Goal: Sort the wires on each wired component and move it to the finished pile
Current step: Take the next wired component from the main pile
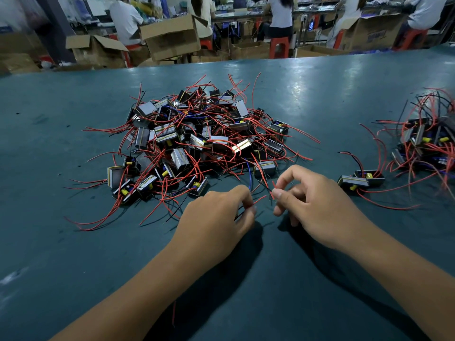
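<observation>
Both hands work over the green table point(73, 242), just before the large unsorted pile point(202, 141). Finished pile point(428, 141) lies well apart at far right. Left hand point(216, 222) pinches red and black wires point(258, 200); right hand point(317, 205) pinches a red wire end point(274, 185).

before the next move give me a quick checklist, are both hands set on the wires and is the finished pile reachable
1. Left hand pinches red and black wires: ok.
2. Right hand pinches a red wire end: ok.
3. Which component these wires belong to: cannot tell.
4. Wires sorted and separated: not ok, they cross between the hands.
5. Finished pile on the right side of the table: ok.
6. Unsorted pile keeps off the held wires: not ok.
</observation>
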Motion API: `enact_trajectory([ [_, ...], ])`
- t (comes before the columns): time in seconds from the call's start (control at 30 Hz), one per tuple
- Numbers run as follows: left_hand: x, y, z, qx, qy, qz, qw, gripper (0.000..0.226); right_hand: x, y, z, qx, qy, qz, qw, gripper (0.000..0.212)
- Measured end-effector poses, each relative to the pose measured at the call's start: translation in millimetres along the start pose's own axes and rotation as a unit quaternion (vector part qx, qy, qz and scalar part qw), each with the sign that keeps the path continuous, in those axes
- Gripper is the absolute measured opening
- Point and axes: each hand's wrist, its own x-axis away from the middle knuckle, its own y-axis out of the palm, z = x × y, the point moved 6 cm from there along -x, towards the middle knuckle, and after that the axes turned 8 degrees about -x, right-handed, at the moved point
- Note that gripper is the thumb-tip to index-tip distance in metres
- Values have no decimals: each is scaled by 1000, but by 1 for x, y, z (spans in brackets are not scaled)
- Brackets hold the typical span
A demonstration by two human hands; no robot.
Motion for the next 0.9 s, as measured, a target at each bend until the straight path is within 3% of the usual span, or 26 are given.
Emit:
enact_trajectory([
  [0.23,0,-2,2,69,16,0,997,13,3,6,3,-78,26,-16,996,16],
  [0.43,-1,2,5,8,7,-31,999,17,3,9,4,-100,40,-27,994,17],
  [0.9,0,-5,-3,93,-6,8,996,17,6,10,0,-145,58,-22,988,12],
])
